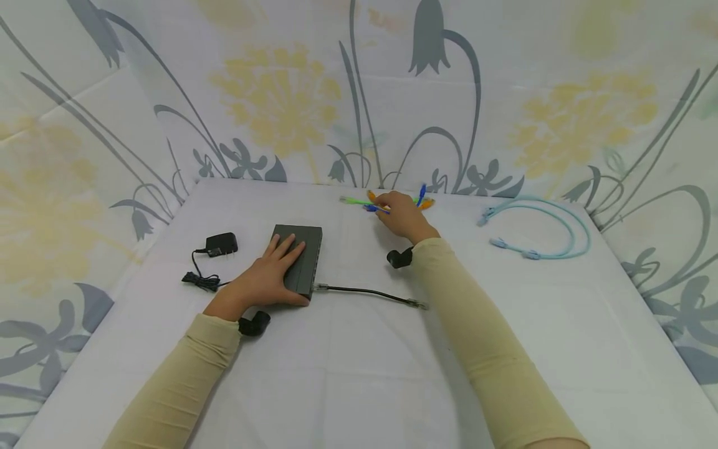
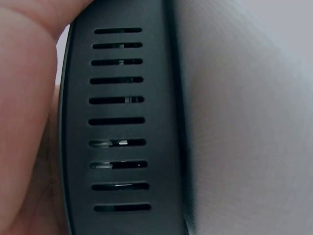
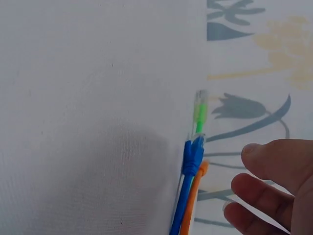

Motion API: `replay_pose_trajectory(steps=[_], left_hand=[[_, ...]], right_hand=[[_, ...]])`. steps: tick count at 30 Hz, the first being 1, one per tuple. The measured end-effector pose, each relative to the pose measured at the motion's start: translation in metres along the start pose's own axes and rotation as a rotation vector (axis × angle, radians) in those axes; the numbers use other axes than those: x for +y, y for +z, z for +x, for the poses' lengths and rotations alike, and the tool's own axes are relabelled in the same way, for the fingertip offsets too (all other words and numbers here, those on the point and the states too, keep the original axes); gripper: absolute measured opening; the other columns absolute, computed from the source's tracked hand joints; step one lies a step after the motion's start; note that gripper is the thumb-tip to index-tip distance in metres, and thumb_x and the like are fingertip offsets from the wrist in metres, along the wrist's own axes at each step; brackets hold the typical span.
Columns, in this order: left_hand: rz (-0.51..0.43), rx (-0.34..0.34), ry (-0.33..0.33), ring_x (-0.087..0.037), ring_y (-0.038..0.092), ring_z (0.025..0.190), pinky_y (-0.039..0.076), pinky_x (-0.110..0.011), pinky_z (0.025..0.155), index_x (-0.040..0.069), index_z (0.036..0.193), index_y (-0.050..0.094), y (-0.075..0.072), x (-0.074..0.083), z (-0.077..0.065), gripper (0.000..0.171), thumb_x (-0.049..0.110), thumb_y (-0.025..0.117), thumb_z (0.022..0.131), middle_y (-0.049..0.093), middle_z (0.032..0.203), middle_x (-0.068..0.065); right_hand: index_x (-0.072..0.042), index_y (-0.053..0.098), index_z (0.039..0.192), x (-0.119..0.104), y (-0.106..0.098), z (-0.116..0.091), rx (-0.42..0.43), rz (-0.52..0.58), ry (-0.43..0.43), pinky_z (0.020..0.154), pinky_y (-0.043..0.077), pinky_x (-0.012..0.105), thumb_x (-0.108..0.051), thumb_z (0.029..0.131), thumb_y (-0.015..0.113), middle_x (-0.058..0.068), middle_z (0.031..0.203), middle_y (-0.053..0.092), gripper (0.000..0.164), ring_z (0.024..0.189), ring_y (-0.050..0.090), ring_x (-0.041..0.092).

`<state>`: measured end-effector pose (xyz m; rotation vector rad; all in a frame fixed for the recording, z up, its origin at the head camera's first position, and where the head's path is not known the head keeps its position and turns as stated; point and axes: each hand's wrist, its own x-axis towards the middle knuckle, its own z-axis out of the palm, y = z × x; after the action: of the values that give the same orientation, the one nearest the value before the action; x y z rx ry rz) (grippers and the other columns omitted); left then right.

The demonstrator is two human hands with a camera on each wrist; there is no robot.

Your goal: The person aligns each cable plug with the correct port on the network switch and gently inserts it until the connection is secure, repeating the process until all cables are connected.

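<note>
Light-blue cable (image 1: 555,255) looped on white tabletop (image 1: 594,324) at right, black power adapter (image 1: 221,244) with bundled cord (image 1: 203,282) at left, grey-and-yellow floral backdrop (image 1: 387,112)

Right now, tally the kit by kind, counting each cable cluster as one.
Network switch: 1
Power adapter: 1
Black patch cable: 1
Green-blue-orange cable cluster: 1
Light blue cable cluster: 1
Total: 5
</note>
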<state>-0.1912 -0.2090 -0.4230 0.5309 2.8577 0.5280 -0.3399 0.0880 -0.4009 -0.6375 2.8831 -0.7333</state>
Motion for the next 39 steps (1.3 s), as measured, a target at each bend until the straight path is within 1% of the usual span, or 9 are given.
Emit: replay_pose_trajectory(steps=[6,9,18,24,30,35,39], left_hand=[[0.001,-0.005,-0.004,-0.044,-0.007,0.149,0.027,-0.066,0.109,0.013,0.157,0.015,0.0,0.001,0.0,0.117,0.056,0.08,0.069,0.003,0.164,-0.014],[-0.001,-0.006,-0.003,-0.044,-0.007,0.149,0.027,-0.066,0.109,0.013,0.157,0.015,0.0,0.002,0.0,0.117,0.056,0.08,0.07,0.003,0.164,-0.014],[-0.005,-0.005,0.0,-0.044,-0.007,0.149,0.027,-0.065,0.11,0.012,0.157,0.015,-0.001,0.003,0.0,0.117,0.056,0.08,0.07,0.003,0.164,-0.015],[-0.005,-0.004,0.005,-0.044,-0.008,0.149,0.027,-0.065,0.11,0.013,0.157,0.015,0.0,0.001,0.001,0.117,0.057,0.08,0.07,0.003,0.164,-0.014],[-0.01,-0.005,0.004,-0.044,-0.008,0.149,0.027,-0.065,0.11,0.013,0.157,0.015,-0.001,0.001,0.001,0.117,0.056,0.08,0.07,0.002,0.164,-0.014],[-0.014,-0.003,-0.001,-0.044,-0.007,0.149,0.027,-0.066,0.11,0.013,0.157,0.015,-0.001,0.001,0.0,0.117,0.056,0.08,0.07,0.003,0.164,-0.014],[-0.008,-0.004,-0.006,-0.044,-0.007,0.149,0.028,-0.065,0.109,0.014,0.157,0.015,0.0,-0.001,-0.001,0.118,0.057,0.08,0.069,0.003,0.164,-0.013]], right_hand=[[-0.009,0.059,0.133,0.007,0.002,0.003,0.009,-0.019,0.08,0.112,0.036,0.045,-0.021,0.098,0.055,0.011,0.139,0.055,0.037,0.132,0.047,0.031],[-0.009,0.059,0.133,0.011,0.003,0.005,0.008,-0.035,0.1,0.111,0.037,0.045,-0.021,0.098,0.055,0.012,0.139,0.055,0.037,0.132,0.048,0.031],[-0.01,0.059,0.133,0.021,0.007,0.01,-0.02,-0.093,0.096,0.11,0.038,0.045,-0.021,0.098,0.055,0.011,0.136,0.058,0.037,0.13,0.05,0.031],[-0.01,0.06,0.131,0.021,0.008,0.011,-0.011,-0.087,0.119,0.108,0.04,0.046,-0.017,0.098,0.056,0.011,0.132,0.061,0.034,0.126,0.053,0.031],[-0.011,0.062,0.129,0.021,0.008,0.012,-0.005,-0.103,0.149,0.104,0.043,0.047,-0.011,0.098,0.051,0.012,0.127,0.063,0.033,0.122,0.056,0.031],[-0.009,0.062,0.128,0.023,0.01,0.014,0.01,-0.099,0.155,0.1,0.046,0.045,-0.007,0.098,0.047,0.014,0.121,0.065,0.033,0.114,0.059,0.03],[-0.007,0.064,0.126,0.024,0.01,0.014,0.006,-0.088,0.157,0.1,0.046,0.044,-0.005,0.098,0.046,0.014,0.12,0.065,0.033,0.113,0.06,0.03]])
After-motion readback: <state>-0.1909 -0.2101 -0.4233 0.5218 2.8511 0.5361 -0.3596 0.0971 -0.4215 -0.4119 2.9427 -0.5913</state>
